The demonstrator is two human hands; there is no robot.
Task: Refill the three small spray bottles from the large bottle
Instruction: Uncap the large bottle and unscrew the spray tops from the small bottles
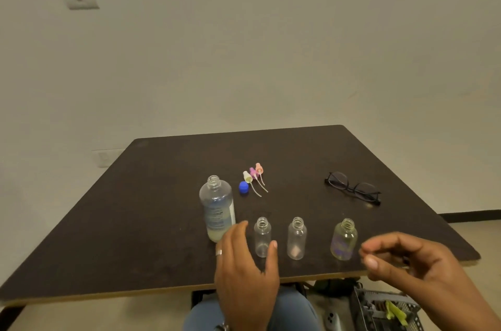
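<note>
dark table (pixel 135 222) holds uncapped large bottle (pixel 217 208) at l, 3 small spray bottles (pixel 297 238) in a row to its r. left hand (pixel 245 263) loose, spread between them; right hand (pixel 406 257) half-curled, empty. blue cap (pixel 243 186) + spray heads (pixel 253 173) behind.

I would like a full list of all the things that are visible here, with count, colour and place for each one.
large clear plastic bottle: 1, clear with pale label, uncapped, upright, left of the small bottles
small clear plastic bottles: 3, clear, the rightmost yellowish, open, in a row near the front edge
round blue cap: 1, blue, behind the large bottle
spray tops with thin tubes: 3, white, purple, pink, lying beside the cap
black-framed glasses: 1, black, far right
dark brown table: 1, against the wall
grey basket: 1, on the floor, lower right
left hand: open, beside the large bottle, a ring on one finger
right hand: empty, fingers curled, by the rightmost bottle
</note>
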